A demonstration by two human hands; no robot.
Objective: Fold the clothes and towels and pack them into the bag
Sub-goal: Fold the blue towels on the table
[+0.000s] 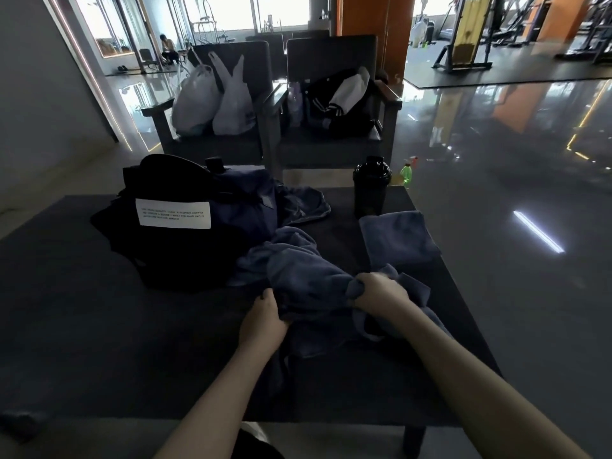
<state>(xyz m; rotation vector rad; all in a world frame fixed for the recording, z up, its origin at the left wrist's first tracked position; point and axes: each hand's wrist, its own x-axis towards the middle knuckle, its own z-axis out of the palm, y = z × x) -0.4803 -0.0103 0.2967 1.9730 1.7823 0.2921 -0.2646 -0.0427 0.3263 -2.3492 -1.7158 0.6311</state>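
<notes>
Left hand [266, 318] and right hand [381, 291] both clutch a crumpled blue towel [308, 276] (another lies folded [397, 238]) on the table [99, 326]

Dark table [99, 326] bare left and near-left of left fingers [264, 297]: free passage. Crumpled blue towel [308, 276] fills gap to right fingers [372, 281]. Ahead-left: black fabric bag with white label [172, 253] blocks. Ahead-right: folded blue towel [397, 236], black shaker bottle [369, 190] behind it. Narrow bare strip between bag and folded towel.
</notes>
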